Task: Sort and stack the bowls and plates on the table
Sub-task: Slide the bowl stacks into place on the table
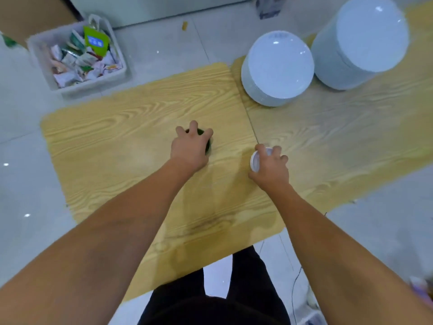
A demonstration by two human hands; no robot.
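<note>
Dark green and almost hidden, a small dark bowl (209, 146) sits under the left hand (188, 150), whose spread fingers curl over its rim from above and grip it on the wooden table (117, 137). Just to the right, the right hand (271, 166) grips a small white bowl (255, 161) with its fingers wrapped over the top; only its round pale edge shows beside the thumb. The 2 bowls are near each other but apart. Further back on the adjoining second table (339, 137) stand 2 piles, a lower stack of white plates (277, 69) and a taller stack (360, 43), close together. On the pale tiled floor (23, 184) to the left sits a grey bin (89, 86) full of crumpled packets, with a cardboard box (30, 12) behind it.
</note>
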